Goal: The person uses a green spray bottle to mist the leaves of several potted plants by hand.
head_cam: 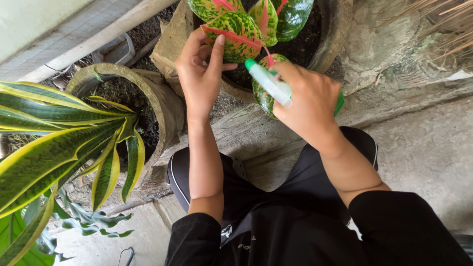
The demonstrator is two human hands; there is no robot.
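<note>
Green-and-pink mottled leaf (234, 34), over the near rim of the round concrete pot (335, 29), pinched by left hand (199, 74); right hand (308, 101) wrapped round white green-tipped spray bottle (270, 83): best kept flat, nozzle just beside, squeezes light.

Two bare forearms, black long sleeves pushed up near the elbows on both. Left hand (199, 74) and right hand (308, 101) uncovered: no gloves, rings, or watch visible. Black fabric top, plain apart from small white lettering low on the chest, too small to make out. Black trousers over both knees, thin white piping curving along the outer seam of each leg. Sleeve cuffs loose and slightly bunched. Feet out of view.
</note>
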